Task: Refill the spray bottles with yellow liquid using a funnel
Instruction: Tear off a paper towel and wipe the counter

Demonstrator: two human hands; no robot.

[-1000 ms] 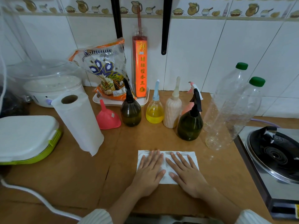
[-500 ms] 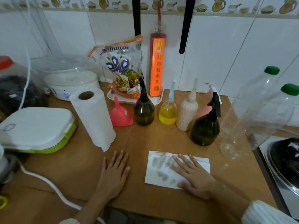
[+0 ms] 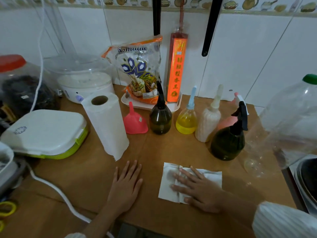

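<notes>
Two dark green spray bottles stand on the wooden counter: one (image 3: 160,120) at centre, another (image 3: 229,143) to the right with a black trigger head. Between them are a bottle of yellow liquid (image 3: 186,121) with a blue spout and a white ribbed bottle (image 3: 208,123). A pink funnel (image 3: 135,121) lies mouth-down left of the centre spray bottle. My right hand (image 3: 199,189) presses flat on a white paper towel sheet (image 3: 211,177), which is creased under the fingers. My left hand (image 3: 126,185) rests flat on the bare counter, left of the sheet.
A paper towel roll (image 3: 107,127) stands at left of centre, beside a white and green lidded box (image 3: 46,133). A clear plastic bottle with a green cap (image 3: 289,127) stands at right, a gas stove (image 3: 307,176) beyond it. A white cable (image 3: 56,191) crosses the front left.
My left hand left the paper sheet and came to rest on the counter to its left. My right hand stays on the sheet, which has creased. The view has turned left.
</notes>
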